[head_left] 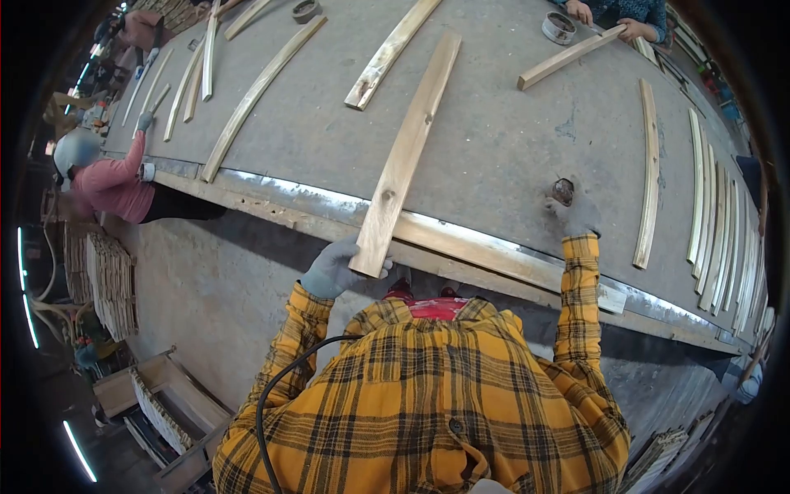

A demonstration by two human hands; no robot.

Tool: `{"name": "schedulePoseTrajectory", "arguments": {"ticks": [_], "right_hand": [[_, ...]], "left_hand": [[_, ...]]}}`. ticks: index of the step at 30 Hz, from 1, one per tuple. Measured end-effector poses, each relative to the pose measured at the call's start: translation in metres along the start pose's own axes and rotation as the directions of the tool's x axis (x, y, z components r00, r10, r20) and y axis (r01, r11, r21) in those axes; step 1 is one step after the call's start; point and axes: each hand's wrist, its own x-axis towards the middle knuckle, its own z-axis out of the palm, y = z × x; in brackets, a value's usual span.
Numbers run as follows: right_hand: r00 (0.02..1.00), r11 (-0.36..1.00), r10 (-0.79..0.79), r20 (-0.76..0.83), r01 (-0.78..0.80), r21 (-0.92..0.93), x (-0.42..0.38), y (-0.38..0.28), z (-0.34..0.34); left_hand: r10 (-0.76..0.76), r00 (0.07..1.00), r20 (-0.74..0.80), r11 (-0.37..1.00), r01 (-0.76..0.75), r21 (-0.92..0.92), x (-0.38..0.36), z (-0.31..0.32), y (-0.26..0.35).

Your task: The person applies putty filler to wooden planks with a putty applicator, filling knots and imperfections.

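Observation:
My left hand (331, 270), in a grey glove, is closed around the near end of a long flat wooden board (403, 156). The board reaches across the table edge and away over the tabletop, with dark knots on its face. Farther right, my right hand (573, 217), also gloved, is over the table with its fingers curled at a small dark brown round thing (563, 192). What kind of thing this is, I cannot tell. Under the held board, a wooden strip (477, 247) lies along the metal-edged front of the table.
The grey table (494, 140) carries several strips, including a curved-looking one (263, 99) at left and a row (716, 214) at right. A person in pink (115, 177) works at the left. Across the table, another person's hand (634, 30) holds a strip (568, 59) beside a round tin (559, 28).

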Motion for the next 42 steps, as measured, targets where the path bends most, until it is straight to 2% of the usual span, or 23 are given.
{"name": "schedulePoseTrajectory", "arguments": {"ticks": [2,3,5,6,8,9,11,13,14,16,20,22,23,25,26,29,30,31,32,34,38,40,42], "right_hand": [[0.980,0.980,0.186,0.066,-0.190,0.056,-0.013,-0.025,-0.034],[0.980,0.980,0.188,0.068,-0.192,0.053,-0.019,-0.035,-0.039],[0.970,0.967,0.216,-0.116,-0.195,0.166,-0.027,-0.048,-0.044],[0.969,0.967,0.216,-0.117,-0.195,0.164,-0.027,-0.052,-0.034],[0.968,0.919,-0.021,-0.250,0.118,0.377,-0.022,-0.058,-0.004],[0.969,0.920,-0.020,-0.246,0.114,0.375,-0.020,-0.063,0.005],[0.896,0.804,-0.345,-0.279,0.436,0.404,-0.021,-0.095,0.010],[0.932,0.741,-0.337,-0.134,0.350,0.573,-0.029,-0.130,0.000],[0.932,0.742,-0.338,-0.130,0.349,0.572,-0.028,-0.141,0.005],[0.894,0.609,-0.400,-0.200,0.422,0.672,-0.019,-0.160,0.020],[0.889,0.642,-0.397,-0.231,0.448,0.622,-0.004,-0.190,0.050],[0.847,0.711,-0.423,-0.323,0.530,0.462,-0.001,-0.197,0.062],[0.847,0.712,-0.422,-0.322,0.530,0.461,0.000,-0.199,0.068],[0.806,0.782,-0.407,-0.430,0.551,0.293,0.002,-0.203,0.073],[0.806,0.782,-0.407,-0.430,0.550,0.292,0.002,-0.204,0.072],[0.835,0.855,-0.397,-0.380,0.488,0.179,-0.002,-0.201,0.063],[0.934,0.877,-0.302,-0.191,0.351,0.330,-0.001,-0.196,0.058],[0.977,0.877,-0.213,0.021,0.182,0.444,-0.001,-0.193,0.054],[0.977,0.877,-0.212,0.019,0.182,0.445,-0.001,-0.188,0.050],[0.880,0.802,-0.419,-0.226,0.475,0.363,-0.005,-0.180,0.047],[0.941,0.844,-0.322,-0.107,0.336,0.418,0.009,-0.190,0.055],[0.853,0.859,-0.473,-0.222,0.502,0.100,0.008,-0.194,0.058],[0.851,0.843,-0.497,-0.168,0.520,0.141,0.001,-0.192,0.052]], "left_hand": [[-0.072,0.997,-0.040,0.971,0.061,-0.229,-0.001,-0.008,-0.001],[-0.086,0.993,-0.081,0.979,0.070,-0.190,-0.001,-0.008,0.000],[-0.088,0.995,-0.056,0.973,0.073,-0.221,-0.001,-0.013,-0.002],[-0.085,0.996,-0.031,0.966,0.075,-0.247,0.000,-0.015,-0.003],[-0.087,0.994,-0.062,0.967,0.069,-0.245,0.002,-0.013,-0.006],[-0.091,0.991,-0.098,0.968,0.064,-0.244,0.000,-0.012,-0.007],[-0.087,0.985,-0.149,0.973,0.052,-0.226,-0.006,-0.010,-0.004],[-0.081,0.977,-0.199,0.977,0.038,-0.208,-0.011,-0.010,-0.001],[-0.054,0.982,-0.179,0.989,0.028,-0.142,-0.015,-0.013,0.000],[-0.027,0.987,-0.160,0.997,0.015,-0.080,-0.024,-0.011,0.002],[0.006,0.976,-0.218,1.000,-0.011,-0.023,-0.044,0.009,0.007],[0.016,0.970,-0.242,1.000,-0.021,-0.015,-0.049,0.016,0.007],[0.023,0.972,-0.233,0.999,-0.028,-0.018,-0.050,0.016,0.008],[0.030,0.975,-0.221,0.999,-0.036,-0.023,-0.051,0.020,0.012],[0.027,0.976,-0.217,0.999,-0.034,-0.026,-0.051,0.021,0.014],[0.024,0.976,-0.218,0.999,-0.029,-0.017,-0.050,0.021,0.016],[0.026,0.974,-0.224,1.000,-0.028,-0.003,-0.050,0.020,0.018],[0.027,0.974,-0.223,1.000,-0.028,-0.001,-0.051,0.018,0.020],[0.023,0.973,-0.232,0.999,-0.014,0.041,-0.051,0.016,0.021],[0.011,0.971,-0.239,0.997,0.009,0.083,-0.051,0.013,0.024],[0.017,0.961,-0.277,0.989,0.024,0.145,-0.050,0.015,0.025],[0.018,0.956,-0.293,0.988,0.028,0.153,-0.048,0.015,0.026],[0.017,0.949,-0.316,0.985,0.038,0.167,-0.048,0.014,0.027]]}}
